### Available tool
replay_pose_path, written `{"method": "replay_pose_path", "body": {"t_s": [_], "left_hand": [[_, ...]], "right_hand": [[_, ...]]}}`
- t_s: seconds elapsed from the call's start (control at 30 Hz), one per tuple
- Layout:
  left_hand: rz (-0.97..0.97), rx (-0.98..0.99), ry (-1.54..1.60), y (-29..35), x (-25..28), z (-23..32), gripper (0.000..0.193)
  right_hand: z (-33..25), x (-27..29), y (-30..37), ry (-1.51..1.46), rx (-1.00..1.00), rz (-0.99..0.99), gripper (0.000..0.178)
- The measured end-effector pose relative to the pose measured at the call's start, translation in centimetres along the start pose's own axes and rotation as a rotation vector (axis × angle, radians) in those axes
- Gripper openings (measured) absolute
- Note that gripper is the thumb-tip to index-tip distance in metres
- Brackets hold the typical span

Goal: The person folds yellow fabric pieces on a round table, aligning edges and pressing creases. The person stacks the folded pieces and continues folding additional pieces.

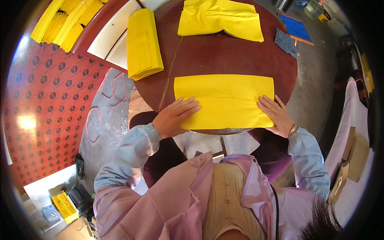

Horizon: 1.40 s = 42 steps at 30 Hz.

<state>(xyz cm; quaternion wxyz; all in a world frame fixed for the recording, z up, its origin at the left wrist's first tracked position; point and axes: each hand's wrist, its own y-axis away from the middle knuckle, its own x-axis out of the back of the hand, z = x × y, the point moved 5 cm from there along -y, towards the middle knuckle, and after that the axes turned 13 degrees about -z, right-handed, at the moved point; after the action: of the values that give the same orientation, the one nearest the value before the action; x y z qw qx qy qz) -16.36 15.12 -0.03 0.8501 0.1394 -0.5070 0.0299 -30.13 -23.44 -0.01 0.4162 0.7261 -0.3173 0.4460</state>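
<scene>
A bright yellow rectangular sheet [226, 108], paper or thin cloth, I cannot tell which, lies flat along the near edge of a round dark-red table [224, 58]. A faint crease runs across it lengthwise. My left hand [176, 116] rests on its left end with the fingers stretched out. On its right end lies my right hand [278, 116], fingers extended and a little apart. Across the table is another yellow piece [220, 18], wrinkled and uneven at its near edge. A thick folded yellow stack [144, 44] sits at the table's left side.
More yellow bundles [66, 22] are piled at the upper left, by a red patterned surface [52, 100]. A grey-blue cloth [286, 42] hangs at the table's right rim, near a blue board [297, 29]. Cardboard [358, 158] stands at far right.
</scene>
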Motion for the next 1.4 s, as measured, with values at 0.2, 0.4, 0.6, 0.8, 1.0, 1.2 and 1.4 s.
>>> {"method": "replay_pose_path", "body": {"t_s": [0.2,0.4,0.6,0.8,1.0,1.2,1.4], "left_hand": [[0.329,0.169,0.200,1.5,2.5,-1.4,0.096],[0.449,0.407,0.025,-1.9,3.2,-3.2,0.103],[0.319,0.429,0.128,-1.8,2.8,-2.9,0.105],[0.255,0.410,-0.045,-1.2,2.2,-2.4,0.091],[0.292,0.417,0.002,-2.7,3.5,-0.5,0.088],[0.371,0.255,0.252,-11.5,0.8,2.7,0.086],[0.313,0.425,0.044,-8.5,0.3,0.4,0.083]], "right_hand": [[1.1,-0.3,0.6,-0.060,0.006,-0.002,0.083],[-0.4,1.2,1.8,-0.028,-0.037,0.046,0.088],[-3.2,4.9,-0.7,-0.124,-0.150,0.249,0.079],[-6.6,4.6,-11.6,-0.109,-0.130,0.326,0.077],[-7.2,2.0,-14.9,-0.091,-0.213,0.115,0.079],[-7.4,0.8,-15.0,-0.018,-0.227,0.205,0.076],[-2.1,1.0,-9.8,-0.139,-0.410,0.233,0.073]]}}
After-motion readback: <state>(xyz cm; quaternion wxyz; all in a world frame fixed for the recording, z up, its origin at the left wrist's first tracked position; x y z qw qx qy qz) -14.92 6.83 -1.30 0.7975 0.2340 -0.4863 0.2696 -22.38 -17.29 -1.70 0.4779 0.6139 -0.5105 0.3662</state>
